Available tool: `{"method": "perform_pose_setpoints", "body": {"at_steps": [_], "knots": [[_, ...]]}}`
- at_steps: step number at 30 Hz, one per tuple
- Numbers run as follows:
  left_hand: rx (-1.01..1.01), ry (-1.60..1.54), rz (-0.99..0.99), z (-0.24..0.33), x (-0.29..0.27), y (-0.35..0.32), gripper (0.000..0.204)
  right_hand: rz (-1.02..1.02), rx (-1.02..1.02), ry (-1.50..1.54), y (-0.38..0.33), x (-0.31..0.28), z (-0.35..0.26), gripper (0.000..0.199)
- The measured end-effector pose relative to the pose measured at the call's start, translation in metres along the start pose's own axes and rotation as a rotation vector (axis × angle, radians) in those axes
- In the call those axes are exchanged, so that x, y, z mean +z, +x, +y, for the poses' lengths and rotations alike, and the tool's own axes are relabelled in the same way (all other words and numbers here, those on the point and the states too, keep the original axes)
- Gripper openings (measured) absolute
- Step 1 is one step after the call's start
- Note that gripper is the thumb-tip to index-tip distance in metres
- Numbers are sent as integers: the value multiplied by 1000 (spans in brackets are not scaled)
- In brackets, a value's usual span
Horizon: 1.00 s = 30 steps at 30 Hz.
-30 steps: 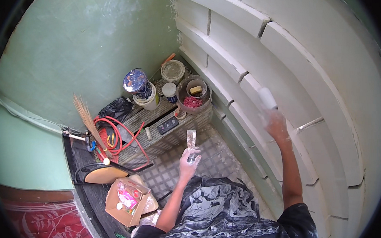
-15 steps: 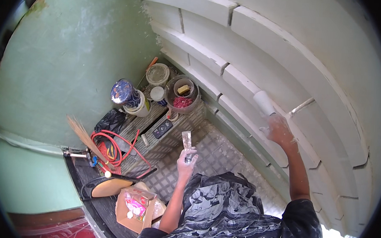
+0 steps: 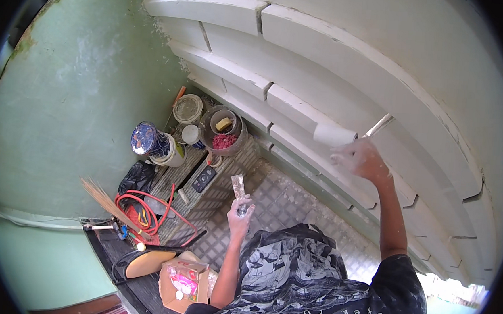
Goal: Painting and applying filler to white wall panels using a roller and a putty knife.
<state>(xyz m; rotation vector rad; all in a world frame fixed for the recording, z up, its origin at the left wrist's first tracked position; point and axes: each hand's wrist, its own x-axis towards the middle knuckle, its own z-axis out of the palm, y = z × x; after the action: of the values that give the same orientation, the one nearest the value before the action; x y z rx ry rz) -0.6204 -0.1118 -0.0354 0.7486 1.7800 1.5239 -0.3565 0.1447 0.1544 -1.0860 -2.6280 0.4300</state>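
Two hands occupied; right hand (image 3: 362,159) clamps fingers on a pale block (image 3: 333,134) pressed to the white moulded wall (image 3: 326,64); left hand (image 3: 240,211) grips an upright scraper (image 3: 239,187), fingers closed around its handle; wall mostly smooth, chipped edges seemingly left; buckets (image 3: 221,129) well beyond the left fingers.

**What you cannot make out here**

Your right hand (image 3: 362,159) is blurred, and the white block (image 3: 333,134) at its fingertips is soft-edged — contact or a gap, you cannot tell. Your left hand (image 3: 240,209) hides the lower end of the flat pale tool (image 3: 238,186). The bucket (image 3: 223,129) contents are too small to identify. The cardboard box (image 3: 183,279) — its pink contents are unreadable.
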Motion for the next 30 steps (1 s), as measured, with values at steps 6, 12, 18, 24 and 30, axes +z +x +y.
{"method": "perform_pose_setpoints", "body": {"at_steps": [6,12,18,24,30], "knots": [[-14,-17,-61,-4,10,6,20,122,13,-86,-1,49,22,38],[6,4,-58,-5,11,5,21,-174,-54,246,10,15,-26,35],[7,1,-87,5,18,6,21,12,107,-76,38,52,-3,21],[11,17,-31,-2,8,2,21,-54,-219,476,39,48,-8,26],[18,35,-51,-21,3,4,22,270,-76,-87,47,91,9,40]]}}
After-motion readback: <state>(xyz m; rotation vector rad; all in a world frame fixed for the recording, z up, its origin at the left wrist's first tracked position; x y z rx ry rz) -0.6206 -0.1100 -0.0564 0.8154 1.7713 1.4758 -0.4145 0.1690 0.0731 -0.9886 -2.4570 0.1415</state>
